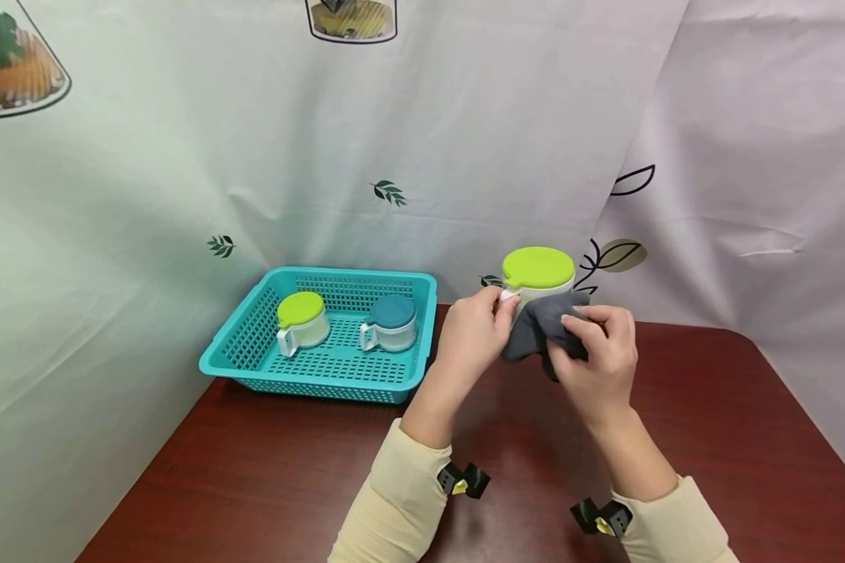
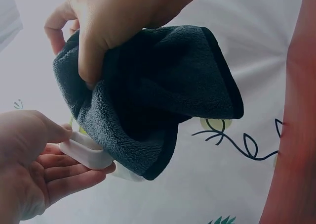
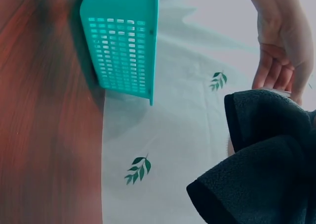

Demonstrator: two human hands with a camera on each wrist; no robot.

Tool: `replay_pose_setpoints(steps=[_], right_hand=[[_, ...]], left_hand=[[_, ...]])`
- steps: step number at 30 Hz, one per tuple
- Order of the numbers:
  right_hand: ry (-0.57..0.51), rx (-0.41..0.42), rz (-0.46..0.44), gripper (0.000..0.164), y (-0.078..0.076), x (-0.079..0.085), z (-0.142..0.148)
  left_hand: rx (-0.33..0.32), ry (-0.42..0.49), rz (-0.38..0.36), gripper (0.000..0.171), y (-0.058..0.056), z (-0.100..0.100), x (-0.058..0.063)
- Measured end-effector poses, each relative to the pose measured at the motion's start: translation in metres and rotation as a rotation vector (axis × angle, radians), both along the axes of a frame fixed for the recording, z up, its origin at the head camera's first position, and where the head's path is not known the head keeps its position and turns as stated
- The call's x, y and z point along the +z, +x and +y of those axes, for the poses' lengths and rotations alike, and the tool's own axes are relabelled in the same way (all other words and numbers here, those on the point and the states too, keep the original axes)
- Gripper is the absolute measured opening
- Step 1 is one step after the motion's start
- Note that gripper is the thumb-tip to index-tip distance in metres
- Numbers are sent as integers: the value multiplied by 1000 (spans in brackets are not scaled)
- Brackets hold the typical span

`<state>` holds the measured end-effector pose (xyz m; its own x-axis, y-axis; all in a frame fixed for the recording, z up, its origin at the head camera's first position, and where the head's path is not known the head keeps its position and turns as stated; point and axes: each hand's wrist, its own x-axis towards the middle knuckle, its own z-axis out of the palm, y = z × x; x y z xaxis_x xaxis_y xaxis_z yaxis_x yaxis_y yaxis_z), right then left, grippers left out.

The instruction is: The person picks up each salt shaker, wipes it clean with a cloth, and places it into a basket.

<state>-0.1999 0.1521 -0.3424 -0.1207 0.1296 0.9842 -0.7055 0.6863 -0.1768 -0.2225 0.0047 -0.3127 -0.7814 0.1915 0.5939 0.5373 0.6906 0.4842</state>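
Note:
A white seasoning jar with a lime-green lid [image 1: 539, 267] is held up above the far part of the table. My left hand [image 1: 473, 327] grips it by its white handle [image 2: 88, 152], thumb on top and fingers beneath. In my right hand [image 1: 602, 360] is a dark grey cloth [image 1: 545, 324], pinched between thumb and fingers and pressed against the jar's front side. The cloth drapes down and hides most of the jar's body in both wrist views.
Left of my hands, a turquoise basket [image 1: 317, 383] stands on the dark red table [image 1: 521, 469]. Inside it are a jar with a lime-green lid [image 1: 303, 320] and a jar with a blue lid [image 1: 393, 322]. A patterned white curtain [image 1: 451, 141] hangs behind the table.

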Motion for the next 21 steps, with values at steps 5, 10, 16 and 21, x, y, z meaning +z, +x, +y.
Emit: replay_pose_setpoints(steps=[5, 10, 16, 21], right_hand=[[-38, -1, 38, 16, 1, 3, -4], [30, 5, -33, 14, -1, -7, 4], [-128, 33, -143, 20, -9, -5, 23], [-227, 27, -223, 21, 0, 12, 20]], left_hand=[[-7, -22, -1, 22, 1, -2, -1], [-21, 26, -14, 22, -3, -8, -6], [-34, 33, -27, 22, -8, -19, -3], [-38, 30, -39, 23, -8, -21, -3]])
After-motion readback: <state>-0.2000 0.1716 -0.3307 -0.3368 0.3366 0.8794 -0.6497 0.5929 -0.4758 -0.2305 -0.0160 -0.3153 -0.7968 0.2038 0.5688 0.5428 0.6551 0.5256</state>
